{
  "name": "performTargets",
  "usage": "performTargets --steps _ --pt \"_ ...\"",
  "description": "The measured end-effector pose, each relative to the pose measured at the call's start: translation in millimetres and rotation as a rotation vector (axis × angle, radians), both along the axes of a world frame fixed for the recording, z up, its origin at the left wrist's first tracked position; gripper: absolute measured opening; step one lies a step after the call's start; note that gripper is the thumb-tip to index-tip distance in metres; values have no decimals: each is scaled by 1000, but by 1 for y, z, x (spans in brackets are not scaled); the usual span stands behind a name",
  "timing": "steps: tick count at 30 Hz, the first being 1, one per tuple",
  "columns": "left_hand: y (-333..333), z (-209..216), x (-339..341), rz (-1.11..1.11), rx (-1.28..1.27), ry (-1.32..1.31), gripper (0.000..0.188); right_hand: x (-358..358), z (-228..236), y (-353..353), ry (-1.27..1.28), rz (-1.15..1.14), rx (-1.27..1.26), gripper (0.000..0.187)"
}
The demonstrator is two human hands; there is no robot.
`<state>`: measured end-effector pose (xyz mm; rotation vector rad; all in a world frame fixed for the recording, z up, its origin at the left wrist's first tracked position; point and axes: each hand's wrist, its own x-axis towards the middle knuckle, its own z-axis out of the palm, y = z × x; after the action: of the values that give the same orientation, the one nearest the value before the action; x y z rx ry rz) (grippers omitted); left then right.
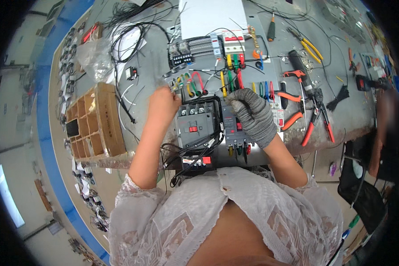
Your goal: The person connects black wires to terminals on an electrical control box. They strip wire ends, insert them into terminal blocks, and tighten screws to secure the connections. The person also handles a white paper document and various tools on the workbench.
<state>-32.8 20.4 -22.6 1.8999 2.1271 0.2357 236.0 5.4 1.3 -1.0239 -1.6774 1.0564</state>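
My bare left hand (164, 105) is closed in a fist just above and left of a grey circuit breaker (197, 126) with a red switch. Whatever its fingers hold, if anything, is hidden. My right hand (253, 116), in a grey knitted glove, is curled closed over the upper right of a second, darker circuit breaker (231, 128); what it grips does not show. Yellow, green and red wires (232, 80) rise behind this breaker. Looped coloured wires (195, 84) stand between the hands. Black wires (208, 144) run across the front of the grey breaker.
A compartmented cardboard box (108, 122) stands at the left. Black cable (126, 44) coils behind it. On the right lie red-handled crimping pliers (317, 115), yellow-handled pliers (312, 49), a screwdriver (271, 30) and black cable ties (338, 98). A terminal block (181, 58) sits farther back.
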Motion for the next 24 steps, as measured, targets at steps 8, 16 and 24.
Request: performTargets --steps 8,16,24 --pt "-10 -13 8 38 71 68 17 -1 -3 -2 38 18 -64 12" --pt "-21 -21 -13 241 48 -515 9 -1 -3 -1 64 42 -126 13" --pt "-30 -27 -23 265 136 -903 9 -1 -10 -1 59 -6 -156 13"
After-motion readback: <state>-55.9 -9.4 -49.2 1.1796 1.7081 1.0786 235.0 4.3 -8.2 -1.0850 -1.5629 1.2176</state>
